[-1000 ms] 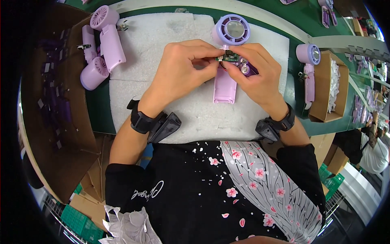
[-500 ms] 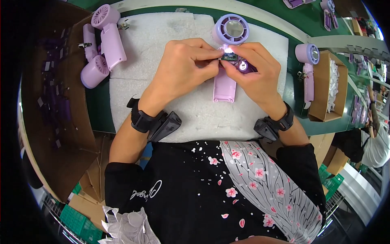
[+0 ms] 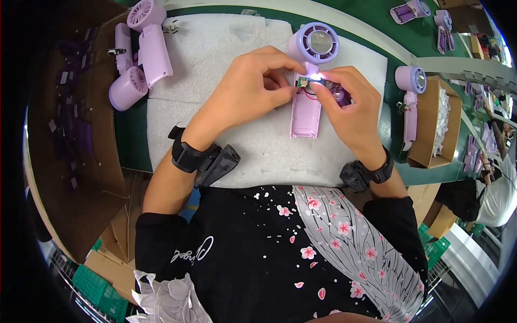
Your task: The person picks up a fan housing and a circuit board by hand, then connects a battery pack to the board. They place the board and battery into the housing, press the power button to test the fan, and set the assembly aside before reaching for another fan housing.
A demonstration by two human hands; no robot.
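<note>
A lilac handheld fan (image 3: 293, 46) lies on the white foam sheet, its round head away from me and its opened handle (image 3: 306, 121) toward me. Over the upper handle sits a small green circuit board (image 3: 303, 83), with a bright white light at its top. Thumb and forefinger of my right hand (image 3: 350, 102) pinch the board's right end. Beside that hand is a purple cylinder, apparently a battery (image 3: 339, 96), partly hidden by the fingers. Thin red and black wires (image 3: 309, 96) run below the board. My left hand (image 3: 253, 86) is at the board's left end, thumb and forefinger apart.
More lilac fans (image 3: 153, 54) lie at the left of the foam sheet (image 3: 215, 118). Another fan (image 3: 410, 107) stands near a small carton (image 3: 452, 129) of white pieces on the right. A large cardboard box (image 3: 116, 145) with purple parts borders the left. Further parts lie across the green bench.
My left finger and thumb have parted from their pinch at the board. The fan has shifted slightly right and the board is more exposed, with wires now showing. My right hand keeps its grip.
</note>
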